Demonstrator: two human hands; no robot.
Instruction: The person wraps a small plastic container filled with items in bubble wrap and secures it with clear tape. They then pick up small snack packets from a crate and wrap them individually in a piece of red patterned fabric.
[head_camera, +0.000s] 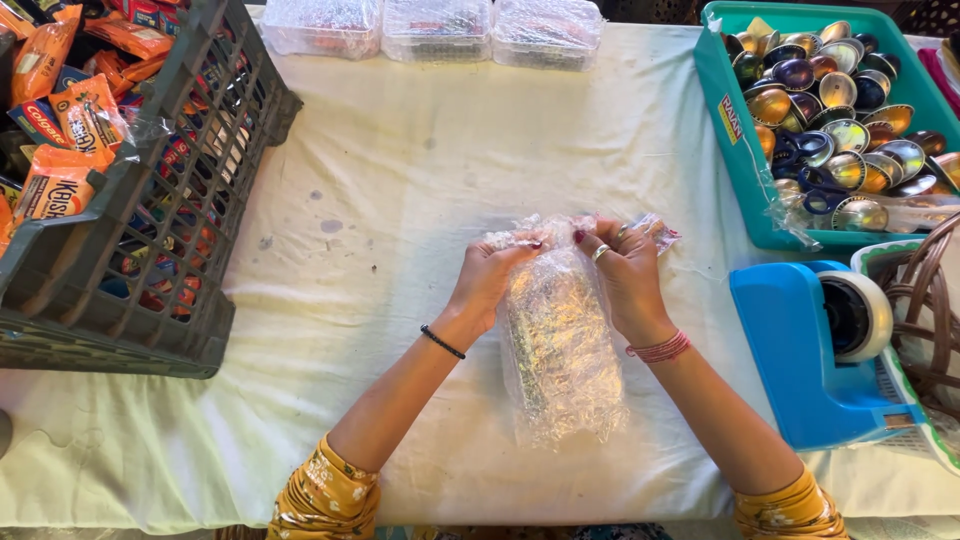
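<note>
Near the middle of the white-clothed table (400, 200), toward its near edge, lies a clear plastic bag (562, 345) stuffed with shiny pieces. The left hand (490, 280) and right hand (625, 270) both pinch its far, open end, fingers curled shut on the film. A dark crate (150, 230) sits at the left edge, a teal tray (735, 170) and blue tape dispenser (810, 350) at the right.

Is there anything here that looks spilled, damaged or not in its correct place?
Nothing is spilled or broken. The white table cloth has a few small grey stains left of the middle. A loose piece of clear plastic film hangs over the front edge of the teal tray. Both hands, left hand and right hand, hold the clear plastic bag normally.
</note>
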